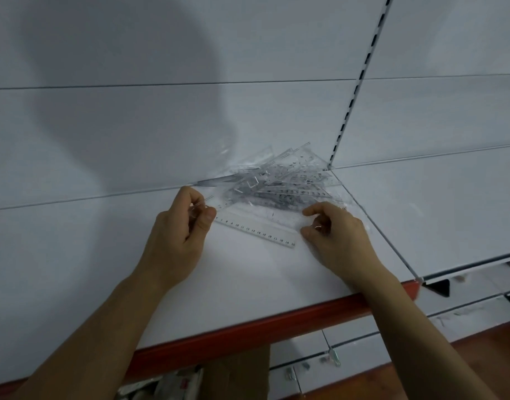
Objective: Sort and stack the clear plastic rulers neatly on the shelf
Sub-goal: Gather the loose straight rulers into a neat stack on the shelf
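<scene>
A loose heap of clear plastic rulers point(279, 177) lies at the back of the white shelf point(89, 255), against the rear panel. In front of the heap one straight clear ruler point(256, 228) lies flat, its printed scale facing me. My left hand point(180, 235) pinches that ruler's left end between thumb and fingers. My right hand point(339, 236) curls over its right end, thumb and fingers closed on the edge. Both forearms reach in over the shelf's red front edge point(248, 330).
A slotted upright point(360, 79) rises at the back right, where a neighbouring shelf point(435, 215) meets this one. Below the red edge are lower shelves with small packaged items point(167, 385) and a brown floor point(479, 350).
</scene>
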The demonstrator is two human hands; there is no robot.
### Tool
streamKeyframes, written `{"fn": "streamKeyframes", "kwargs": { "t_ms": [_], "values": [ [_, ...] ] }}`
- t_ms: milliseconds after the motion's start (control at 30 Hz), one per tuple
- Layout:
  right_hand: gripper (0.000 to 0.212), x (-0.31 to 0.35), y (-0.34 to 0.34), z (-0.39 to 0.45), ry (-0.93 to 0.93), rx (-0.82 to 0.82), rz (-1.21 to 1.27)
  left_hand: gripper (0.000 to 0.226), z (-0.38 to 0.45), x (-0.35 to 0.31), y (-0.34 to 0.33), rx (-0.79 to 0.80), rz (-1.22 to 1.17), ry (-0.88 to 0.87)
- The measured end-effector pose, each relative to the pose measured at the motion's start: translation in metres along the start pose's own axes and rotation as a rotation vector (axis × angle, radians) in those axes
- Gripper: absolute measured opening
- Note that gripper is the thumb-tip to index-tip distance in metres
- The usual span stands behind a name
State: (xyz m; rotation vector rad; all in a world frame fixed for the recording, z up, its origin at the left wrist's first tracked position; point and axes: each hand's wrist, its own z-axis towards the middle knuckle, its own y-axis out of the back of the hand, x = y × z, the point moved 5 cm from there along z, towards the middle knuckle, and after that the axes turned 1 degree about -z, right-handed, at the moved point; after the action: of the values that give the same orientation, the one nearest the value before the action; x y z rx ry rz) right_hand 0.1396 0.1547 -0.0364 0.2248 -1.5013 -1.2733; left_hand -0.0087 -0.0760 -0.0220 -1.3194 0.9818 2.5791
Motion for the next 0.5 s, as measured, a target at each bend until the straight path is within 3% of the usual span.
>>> {"fn": "streamKeyframes", "kwargs": {
  "t_ms": [200,300,500],
  "values": [
    [0.013,-0.006,0.02,-0.008,0.05,-0.185,0.267,0.014,0.0,-0.007,0.006,-0.09,-0.04,-0.025],
    [0.02,-0.014,0.032,-0.013,-0.014,-0.152,0.329,0.008,0.0,-0.009,0.004,-0.06,-0.054,0.006],
    [0.017,-0.061,0.076,-0.03,-0.166,-0.142,0.537,0.024,0.014,-0.073,-0.047,0.083,-0.226,-0.035]
  ]
}}
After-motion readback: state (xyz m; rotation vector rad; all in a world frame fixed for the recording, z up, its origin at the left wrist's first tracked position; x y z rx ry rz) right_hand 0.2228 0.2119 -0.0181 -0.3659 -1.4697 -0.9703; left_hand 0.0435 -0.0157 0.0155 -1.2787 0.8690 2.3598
